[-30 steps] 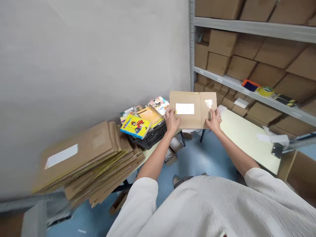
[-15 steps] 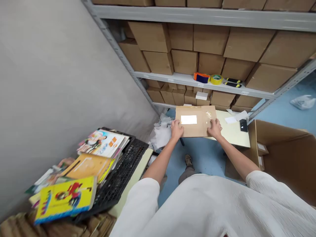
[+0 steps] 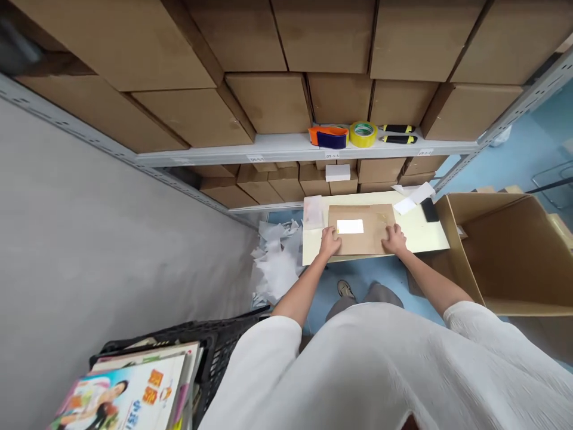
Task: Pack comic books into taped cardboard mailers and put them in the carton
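Note:
A flat brown cardboard box (image 3: 364, 242) with a white label (image 3: 350, 226) is over the pale yellow table (image 3: 423, 237). My left hand (image 3: 330, 243) grips its left edge near the front corner, fingers bent over the top. At the right edge, my right hand (image 3: 394, 240) holds the box the same way, thumb toward the front. Glossy clear tape shows on the right part of the box. Whether its underside rests fully on the table, I cannot tell.
Behind the table a metal shelf (image 3: 286, 143) bears brown boxes, yellow tape (image 3: 363, 134), an orange-and-blue item (image 3: 329, 137) and two cutters (image 3: 398, 134). A large open carton (image 3: 514, 251) stands right. Paper scraps (image 3: 277, 257) lie left. A black crate (image 3: 219, 346) holds magazines.
The view has swung toward the shelf and right. Both hands have brought the cardboard box down onto or close to the table, keeping hold of its two sides.

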The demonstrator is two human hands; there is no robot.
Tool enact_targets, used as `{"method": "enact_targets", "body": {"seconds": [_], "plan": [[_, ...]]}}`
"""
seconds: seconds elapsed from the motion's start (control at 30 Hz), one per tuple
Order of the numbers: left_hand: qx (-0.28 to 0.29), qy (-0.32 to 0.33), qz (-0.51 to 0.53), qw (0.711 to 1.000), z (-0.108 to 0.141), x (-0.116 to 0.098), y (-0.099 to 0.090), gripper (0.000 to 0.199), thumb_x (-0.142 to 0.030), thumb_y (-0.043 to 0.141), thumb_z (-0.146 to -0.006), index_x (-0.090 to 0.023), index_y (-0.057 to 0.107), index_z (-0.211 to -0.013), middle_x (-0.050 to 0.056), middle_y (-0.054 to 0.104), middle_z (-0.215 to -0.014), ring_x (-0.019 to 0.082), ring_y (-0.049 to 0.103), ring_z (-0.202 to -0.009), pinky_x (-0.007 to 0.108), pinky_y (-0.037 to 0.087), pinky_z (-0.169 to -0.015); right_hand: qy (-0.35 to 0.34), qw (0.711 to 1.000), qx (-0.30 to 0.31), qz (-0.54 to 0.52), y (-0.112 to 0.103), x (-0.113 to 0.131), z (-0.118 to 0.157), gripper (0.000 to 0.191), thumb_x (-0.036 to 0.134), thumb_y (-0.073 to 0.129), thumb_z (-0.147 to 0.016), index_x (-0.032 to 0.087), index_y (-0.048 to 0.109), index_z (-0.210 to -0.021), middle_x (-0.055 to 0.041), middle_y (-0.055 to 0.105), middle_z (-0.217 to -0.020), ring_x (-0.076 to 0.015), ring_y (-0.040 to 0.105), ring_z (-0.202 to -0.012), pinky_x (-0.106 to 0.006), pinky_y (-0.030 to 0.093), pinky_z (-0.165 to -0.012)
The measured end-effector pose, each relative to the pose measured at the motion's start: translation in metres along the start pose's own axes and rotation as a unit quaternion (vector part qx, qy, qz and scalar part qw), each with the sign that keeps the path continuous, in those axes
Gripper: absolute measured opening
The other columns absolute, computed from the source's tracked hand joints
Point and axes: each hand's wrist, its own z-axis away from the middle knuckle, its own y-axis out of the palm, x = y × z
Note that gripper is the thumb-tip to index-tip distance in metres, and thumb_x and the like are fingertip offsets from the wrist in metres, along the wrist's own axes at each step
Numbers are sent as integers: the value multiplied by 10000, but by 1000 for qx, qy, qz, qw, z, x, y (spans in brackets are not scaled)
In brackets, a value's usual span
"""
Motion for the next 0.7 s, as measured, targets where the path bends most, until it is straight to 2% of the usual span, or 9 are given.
{"method": "enact_targets", "body": {"seconds": [0.23, 0.47, 0.6, 0.7], "plan": [[51, -3, -5, 999, -34, 15, 21, 599, -101, 660, -754, -207, 641, -1343, 152, 624, -1438, 314, 514, -1507, 456, 410, -1303, 1, 1000, 18, 23, 11, 0, -37, 741, 405, 662, -974, 213, 422, -1649, -211, 245, -1771, -410, 444, -1498, -558, 377, -1226], [68, -42, -10, 997, -57, 27, 41, 571, -120, 669, -780, -195, 631, -1345, 166, 598, -1495, 311, 490, -1528, 462, 365, -1329, -6, 998, 58, 32, 21, -4, -77, 710, 372, 647, -975, 202, 440, -1632, -213, 235, -1781, -414, 411, -1518, -575, 375, -1228], [64, -96, -26, 993, -68, 29, 45, 573, -128, 668, -800, -194, 618, -1367, 174, 586, -1536, 325, 488, -1531, 481, 376, -1306, -14, 996, 85, 26, 24, -13, -94, 630, 373, 625, -979, 222, 508, -1580, -201, 320, -1746, -410, 394, -1539, -609, 349, -1249], [47, -117, -26, 992, -81, 25, 40, 562, -130, 660, -817, -182, 618, -1375, 188, 588, -1552, 330, 490, -1532, 471, 376, -1294, -8, 997, 78, -17, 21, -20, -113, 571, 378, 600, -977, 235, 569, -1528, -188, 379, -1716, -403, 414, -1541, -610, 362, -1252]]}}
